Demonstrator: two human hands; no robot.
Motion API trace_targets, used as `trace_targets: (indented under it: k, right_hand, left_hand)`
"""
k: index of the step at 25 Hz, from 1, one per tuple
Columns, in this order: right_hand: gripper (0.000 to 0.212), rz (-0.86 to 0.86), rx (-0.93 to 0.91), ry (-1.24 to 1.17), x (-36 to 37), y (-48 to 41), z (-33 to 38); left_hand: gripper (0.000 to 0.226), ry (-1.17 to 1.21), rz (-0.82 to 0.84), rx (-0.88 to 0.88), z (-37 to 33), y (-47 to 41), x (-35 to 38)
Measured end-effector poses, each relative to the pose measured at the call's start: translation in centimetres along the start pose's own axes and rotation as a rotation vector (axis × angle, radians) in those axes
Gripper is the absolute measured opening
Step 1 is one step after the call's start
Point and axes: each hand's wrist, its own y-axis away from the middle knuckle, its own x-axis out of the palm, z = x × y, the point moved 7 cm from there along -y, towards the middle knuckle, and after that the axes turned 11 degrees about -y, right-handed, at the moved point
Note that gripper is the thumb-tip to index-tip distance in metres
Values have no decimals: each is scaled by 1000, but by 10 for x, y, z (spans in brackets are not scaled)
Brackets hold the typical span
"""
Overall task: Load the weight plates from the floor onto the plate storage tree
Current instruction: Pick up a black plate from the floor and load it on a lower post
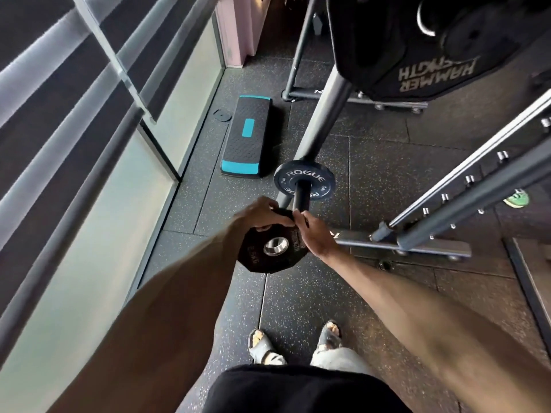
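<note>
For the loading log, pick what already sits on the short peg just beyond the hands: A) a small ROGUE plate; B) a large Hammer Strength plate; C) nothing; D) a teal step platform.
A: the ROGUE plate is threaded on the peg, while the left hand and right hand hold the 2.5 kg plate, not yet on it.

Both hands hold a small black plate just beside the tip of a peg — the left hand curled over its top edge, the right hand pinching its rim. A Rogue plate sits farther up the peg, and a teal-and-black step lies on the floor beyond.
</note>
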Motion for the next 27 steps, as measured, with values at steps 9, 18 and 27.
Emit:
trace_targets:
  k: [9,18,27]
  right_hand:
    - [78,-242,-121,250,-47,28,24]
    - [71,-553,-434,406,-152,81,129]
    - [64,-797,-846,338,-242,159,271]
  left_hand:
    - [40,157,49,93,-44,20,5]
    - [46,181,26,326,-171,78,-55]
    - [50,57,-201,618,-309,199,-147]
